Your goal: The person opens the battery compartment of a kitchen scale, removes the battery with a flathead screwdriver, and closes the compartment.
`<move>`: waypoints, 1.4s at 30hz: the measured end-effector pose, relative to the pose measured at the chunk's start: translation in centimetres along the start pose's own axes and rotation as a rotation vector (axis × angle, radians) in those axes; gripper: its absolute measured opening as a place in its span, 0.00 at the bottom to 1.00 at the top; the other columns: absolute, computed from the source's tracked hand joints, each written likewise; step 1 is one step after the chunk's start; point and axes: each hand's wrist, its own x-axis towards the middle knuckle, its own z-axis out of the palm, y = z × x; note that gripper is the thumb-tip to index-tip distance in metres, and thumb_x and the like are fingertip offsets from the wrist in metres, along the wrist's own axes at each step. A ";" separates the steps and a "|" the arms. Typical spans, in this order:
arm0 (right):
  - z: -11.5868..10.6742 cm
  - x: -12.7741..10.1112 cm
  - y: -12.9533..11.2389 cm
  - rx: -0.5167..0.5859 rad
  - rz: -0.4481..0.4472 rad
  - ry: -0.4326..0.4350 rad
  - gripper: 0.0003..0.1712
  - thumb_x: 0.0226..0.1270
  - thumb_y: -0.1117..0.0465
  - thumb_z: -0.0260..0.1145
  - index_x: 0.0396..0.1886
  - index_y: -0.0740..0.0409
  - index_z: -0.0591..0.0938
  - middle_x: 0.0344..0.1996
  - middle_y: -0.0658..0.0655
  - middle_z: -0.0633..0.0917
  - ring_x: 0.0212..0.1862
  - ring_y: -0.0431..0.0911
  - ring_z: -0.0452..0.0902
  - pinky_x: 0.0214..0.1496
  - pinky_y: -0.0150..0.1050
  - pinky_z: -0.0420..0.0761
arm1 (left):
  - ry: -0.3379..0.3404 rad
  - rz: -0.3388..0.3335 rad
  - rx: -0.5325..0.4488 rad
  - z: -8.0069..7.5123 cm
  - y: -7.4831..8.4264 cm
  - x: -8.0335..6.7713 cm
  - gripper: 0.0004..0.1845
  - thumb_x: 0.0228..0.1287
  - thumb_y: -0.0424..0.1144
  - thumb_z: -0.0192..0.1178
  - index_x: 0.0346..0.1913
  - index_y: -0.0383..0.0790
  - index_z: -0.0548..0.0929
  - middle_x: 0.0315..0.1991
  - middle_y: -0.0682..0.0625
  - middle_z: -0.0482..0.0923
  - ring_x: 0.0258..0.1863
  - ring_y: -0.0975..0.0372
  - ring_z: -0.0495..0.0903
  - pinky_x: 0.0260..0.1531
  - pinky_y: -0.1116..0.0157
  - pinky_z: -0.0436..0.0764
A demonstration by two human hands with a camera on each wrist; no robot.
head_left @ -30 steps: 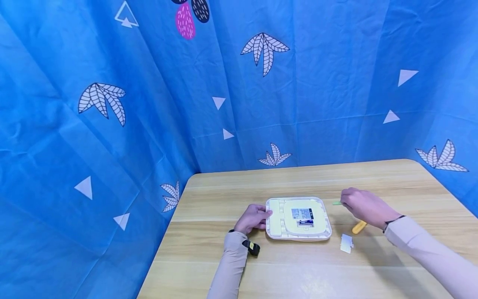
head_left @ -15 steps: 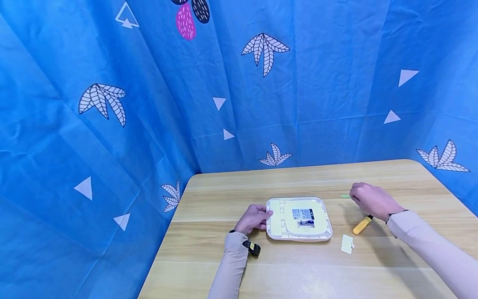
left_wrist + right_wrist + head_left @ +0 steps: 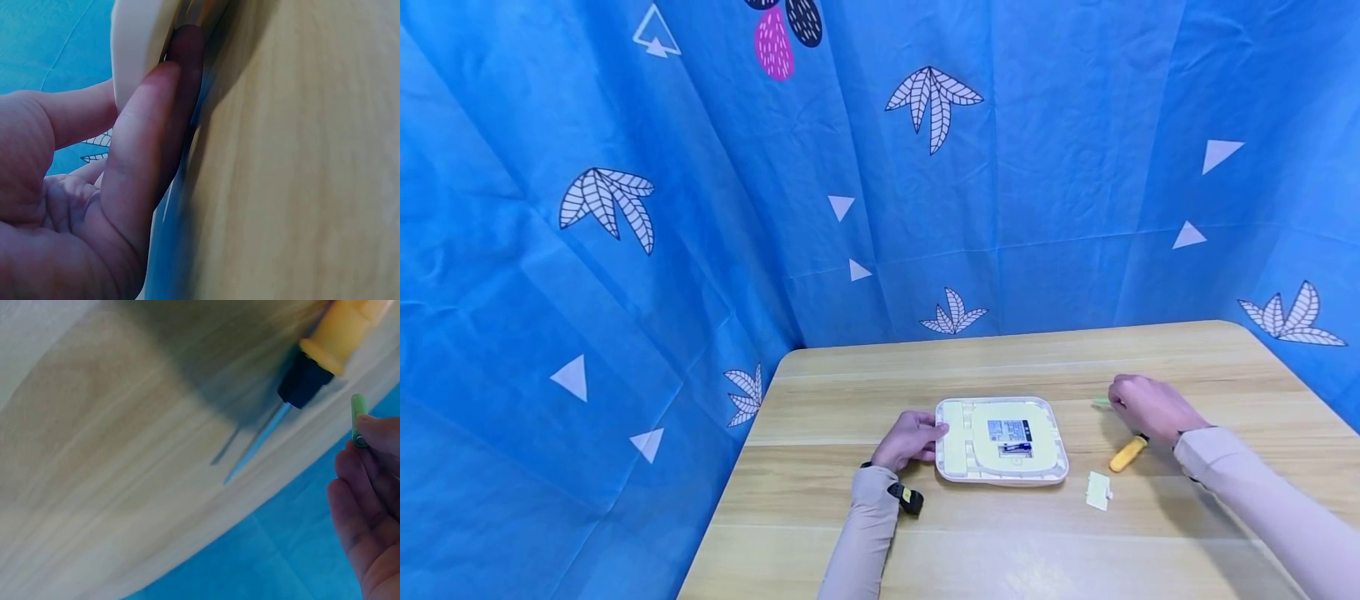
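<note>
A flat white electronic device [image 3: 958,467] lies with its label side up on the table. Inside its open battery compartment a dark blue battery [image 3: 1017,447] shows. My left hand [image 3: 910,439] grips the device's left edge, thumb on top and fingers underneath; the left wrist view shows these fingers [image 3: 140,131] close over the wood. To the right of the device, my right hand [image 3: 1153,406] pinches a slim green battery [image 3: 358,419] between thumb and fingers. Its metal end faces the right wrist camera. Below that hand is a screwdriver with a yellow handle [image 3: 1128,454] and black collar.
A small white battery cover [image 3: 1098,490] lies between the device and the screwdriver, nearer the front. The screwdriver's metal shaft [image 3: 259,440] points away under the right hand. A blue patterned curtain [image 3: 880,208] hangs behind and left of the wooden table [image 3: 850,375].
My right hand has moved right with the green battery, away from the device, and dipped slightly at the end. More of the screwdriver has come into view. My left hand stays put.
</note>
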 end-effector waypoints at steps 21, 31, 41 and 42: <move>1.6 -0.3 0.4 0.015 0.079 -0.045 0.17 0.64 0.72 0.65 0.18 0.50 0.77 0.18 0.48 0.74 0.23 0.42 0.67 0.21 0.35 0.67 | -0.006 0.004 -0.014 -0.1 -0.3 0.2 0.17 0.72 0.37 0.65 0.57 0.31 0.81 0.33 0.49 0.89 0.26 0.65 0.84 0.23 0.74 0.87; 2.1 -0.3 0.6 0.012 0.095 -0.051 0.18 0.64 0.72 0.64 0.17 0.50 0.76 0.19 0.49 0.73 0.22 0.42 0.66 0.21 0.35 0.67 | -0.006 0.005 -0.010 -0.1 -0.4 0.3 0.18 0.72 0.38 0.66 0.58 0.31 0.81 0.34 0.48 0.89 0.27 0.65 0.84 0.23 0.73 0.87; 2.1 -0.5 0.9 0.030 0.104 -0.062 0.16 0.64 0.72 0.64 0.19 0.51 0.77 0.19 0.49 0.74 0.23 0.42 0.66 0.21 0.35 0.66 | -0.005 0.006 -0.006 -0.1 -0.4 0.4 0.19 0.72 0.38 0.66 0.59 0.31 0.80 0.33 0.49 0.88 0.26 0.65 0.84 0.22 0.74 0.86; 2.1 -0.5 0.9 0.030 0.104 -0.062 0.16 0.64 0.72 0.64 0.19 0.51 0.77 0.19 0.49 0.74 0.23 0.42 0.66 0.21 0.35 0.66 | -0.004 0.005 -0.007 -0.1 -0.4 0.4 0.19 0.72 0.38 0.66 0.59 0.31 0.80 0.34 0.49 0.89 0.26 0.65 0.84 0.22 0.74 0.86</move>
